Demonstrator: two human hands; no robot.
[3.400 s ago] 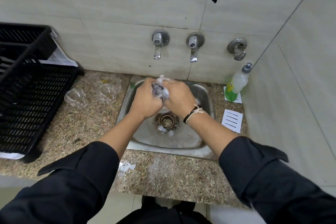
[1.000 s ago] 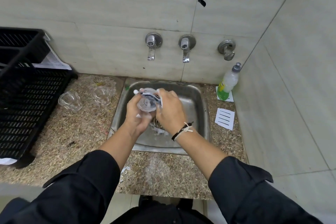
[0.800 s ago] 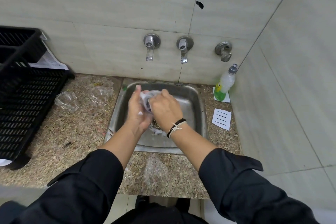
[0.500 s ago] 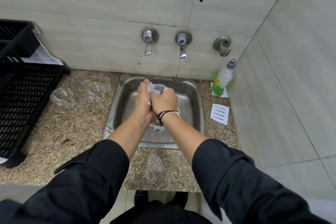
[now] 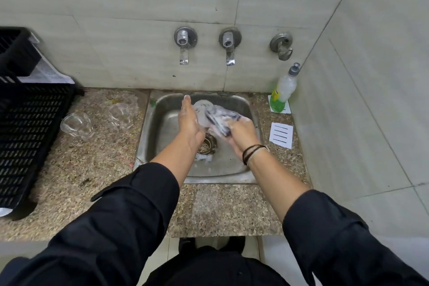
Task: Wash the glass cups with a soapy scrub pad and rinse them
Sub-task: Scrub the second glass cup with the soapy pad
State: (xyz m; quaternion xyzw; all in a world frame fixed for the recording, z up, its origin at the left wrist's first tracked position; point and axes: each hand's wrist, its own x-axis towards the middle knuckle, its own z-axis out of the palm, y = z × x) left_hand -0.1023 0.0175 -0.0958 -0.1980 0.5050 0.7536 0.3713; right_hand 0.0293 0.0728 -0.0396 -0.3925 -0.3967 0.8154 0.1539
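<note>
A: The fingers (image 5: 185,105) of the left hand (image 5: 190,123) are curled round a glass cup (image 5: 202,111), holding it over the sink (image 5: 234,169) with the thumb pointing at the wall.

B: And the right hand (image 5: 243,132)?

A: It grips a soapy scrub pad (image 5: 220,121), grey and white and bunched up, pressed against the cup's side. Suds cover the pad and the cup.

B: Where are the other cups?

A: Two more glass cups (image 5: 77,126) lie tipped on the speckled counter (image 5: 92,169) left of the sink, near each other, the second one (image 5: 120,115) closer to the sink rim. A black crate (image 5: 27,134) sits further left.

B: Anything on the right side?

A: A bottle of green dish liquid (image 5: 283,90) stands upright in the corner by the wall, and a small white card with black lines (image 5: 281,135) lies just in front of it. Two taps (image 5: 184,47) stick out of the tiled wall above the sink.
</note>
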